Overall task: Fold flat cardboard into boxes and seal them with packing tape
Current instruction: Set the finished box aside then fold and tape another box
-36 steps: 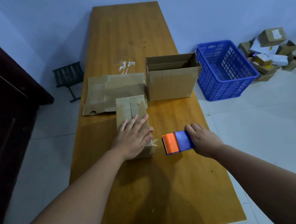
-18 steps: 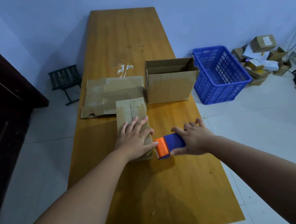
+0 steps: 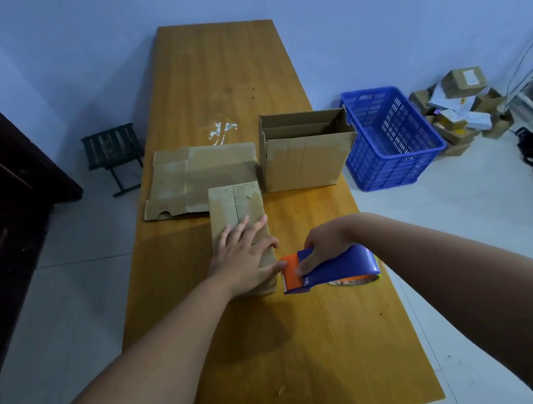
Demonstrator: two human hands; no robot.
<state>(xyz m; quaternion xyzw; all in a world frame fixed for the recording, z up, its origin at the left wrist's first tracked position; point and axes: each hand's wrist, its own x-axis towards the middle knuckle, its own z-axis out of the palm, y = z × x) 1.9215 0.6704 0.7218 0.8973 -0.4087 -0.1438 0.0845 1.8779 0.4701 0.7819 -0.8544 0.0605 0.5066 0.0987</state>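
A small closed cardboard box (image 3: 235, 205) lies in the middle of the wooden table (image 3: 229, 84), its two top flaps meeting in a seam. My left hand (image 3: 246, 256) presses flat on its near end, fingers straight. My right hand (image 3: 324, 245) grips a blue and orange tape dispenser (image 3: 328, 269), whose orange front end sits at the box's near right corner, next to my left thumb. A flat sheet of cardboard (image 3: 196, 176) lies behind the box on the left. An open-topped larger box (image 3: 307, 161) stands behind on the right.
A blue plastic crate (image 3: 390, 142) stands on the floor right of the table. Several small parcels (image 3: 459, 109) are piled by the wall beyond it. A dark stool (image 3: 113, 152) stands on the left, with dark furniture (image 3: 0, 183) further left. Scraps of clear tape (image 3: 222, 130) stick to the tabletop.
My right hand has turned the tape dispenser and brought it left against the small box's near corner. My left hand has stayed pressed on the box.
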